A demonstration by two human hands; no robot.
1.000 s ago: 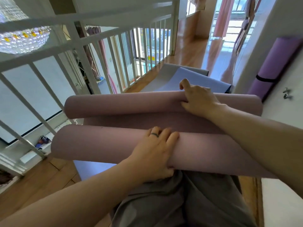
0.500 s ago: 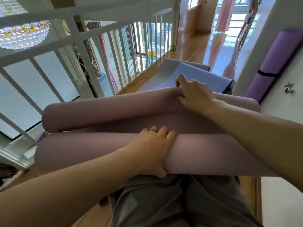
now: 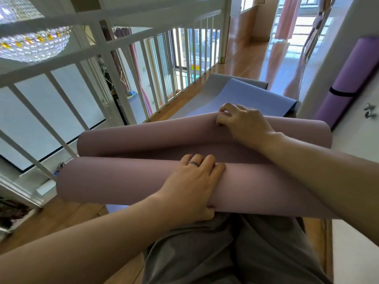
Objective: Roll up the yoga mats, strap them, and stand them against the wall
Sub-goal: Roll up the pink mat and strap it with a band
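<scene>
Both hands hold one pink mat [image 3: 127, 181], which lies across the person's lap in two loose curls, one near the body and one farther out. The left hand [image 3: 190, 187] grips the near curl: its fingers lie over the top and the thumb tucks beneath the near edge, with a dark ring [image 3: 193, 163] on one finger. This hold matches the frame half a second ago. The right hand [image 3: 244, 124] sits on the far curl, and here the change shows. Earlier its fingers lay flatter with the forefinger stretched out; now they are bent and bunched at the crest of the curl, pinching the material. The mat's left ends also sit a little farther right in view than before.

Beyond the right hand, a blue mat [image 3: 246, 95] lies flat on the wooden floor [image 3: 61, 218], on top of a grey mat [image 3: 215, 80]. To the right of the right hand, a rolled purple mat [image 3: 348, 78] leans against the wall [image 3: 361, 152] with a black strap [image 3: 341, 92] around it. To the left of both hands runs a white railing [image 3: 123, 78], and a crystal chandelier [image 3: 34, 44] hangs past it. Grey trousers [image 3: 225, 253] show below the left hand
</scene>
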